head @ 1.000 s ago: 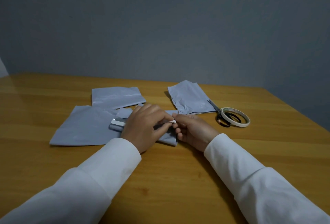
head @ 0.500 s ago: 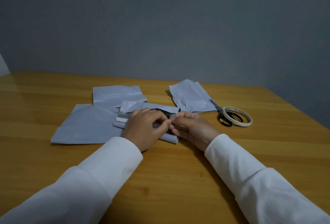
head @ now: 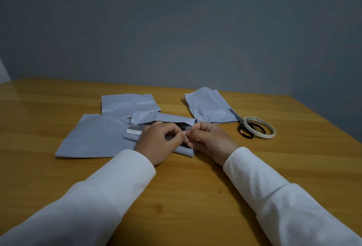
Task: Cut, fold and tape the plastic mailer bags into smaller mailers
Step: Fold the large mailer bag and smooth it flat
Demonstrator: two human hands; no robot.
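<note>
1. Furthest left on the wooden table (head: 195,196) lies a large grey sheet (head: 92,138), flat, one corner reaching towards the near-left edge.
2. Just behind it sits a second grey piece (head: 127,104), shiny and slightly wrinkled, its near edge overlapping the sheet.
3. In the middle is the mailer (head: 164,117) being worked on: a grey flap stands lifted at the back, showing a dark inner face, and a pale strip (head: 134,130) runs along its left end. Its lower fold lies on the table under both hands.
4. The left hand (head: 159,142) rests knuckles-up on the mailer, fingers curled in, thumb and forefinger pinching something small and pale at the mailer's right part; I cannot tell whether it is tape or a liner.
5. The right hand (head: 209,140) meets it fingertip to fingertip, fingers curled, pinching the same spot from the other side, its wrist on the table.
6. Both arms come in from the near edge in white sleeves (head: 274,196).
7. Behind and to the right lies a creased grey bag (head: 207,106), apart from the mailer.
8. At its right corner are scissors (head: 238,118), blades touching the bag, black handles lying inside a tape roll (head: 271,131) that sits flat on the table.
</note>
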